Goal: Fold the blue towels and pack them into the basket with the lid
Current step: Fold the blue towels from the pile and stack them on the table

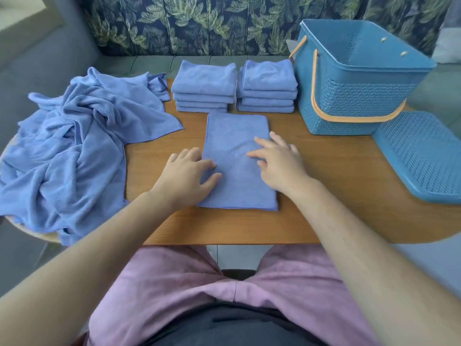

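Head view: I am pressing my left grip (185,174) and right grip (277,162), both apart and clasping nothing, onto the half-folded towel (237,131) on the desk (336,171).

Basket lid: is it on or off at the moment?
Off. The lid lies flat on the table, beside the basket, whose top stands open with its inner walls showing.
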Demonstrator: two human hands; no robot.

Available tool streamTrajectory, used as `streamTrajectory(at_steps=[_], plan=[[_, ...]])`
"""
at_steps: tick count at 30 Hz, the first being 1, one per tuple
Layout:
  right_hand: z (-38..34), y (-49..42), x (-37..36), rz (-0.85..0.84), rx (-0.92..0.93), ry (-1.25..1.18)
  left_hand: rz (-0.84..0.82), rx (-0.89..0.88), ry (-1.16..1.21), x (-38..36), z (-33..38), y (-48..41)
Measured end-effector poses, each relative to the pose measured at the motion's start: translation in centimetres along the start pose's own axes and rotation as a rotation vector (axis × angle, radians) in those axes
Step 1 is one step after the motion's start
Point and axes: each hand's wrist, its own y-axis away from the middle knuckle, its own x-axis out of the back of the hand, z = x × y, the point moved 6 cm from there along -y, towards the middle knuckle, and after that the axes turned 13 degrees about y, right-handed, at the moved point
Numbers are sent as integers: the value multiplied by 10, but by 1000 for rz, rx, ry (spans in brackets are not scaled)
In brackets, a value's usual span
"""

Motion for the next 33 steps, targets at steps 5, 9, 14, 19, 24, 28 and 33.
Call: streamTrajectory(at_steps=[5, 9, 14, 19, 24, 28, 33], plan=[[-8, 42, -21, -45, 172, -73, -167, -78, 135, -27, 8, 14], [2, 59, -37, -63, 168, -44, -276, -55, 130, -36, -3, 20], [13, 72, -29, -7, 217, -264, -198, -147, 284, -26, -3, 29], [24, 78, -3, -1, 303, -432, -170, -275, 579, -1, 11, 25], [29, 81, -8, -231, 314, -413, -302, -287, 569, 0, 5, 30], [32, 77, -10, -195, 339, -453, -308, -304, 619, 5, 3, 30], [31, 75, -5, -64, 313, -555, -195, -322, 544, 12, 8, 30]])
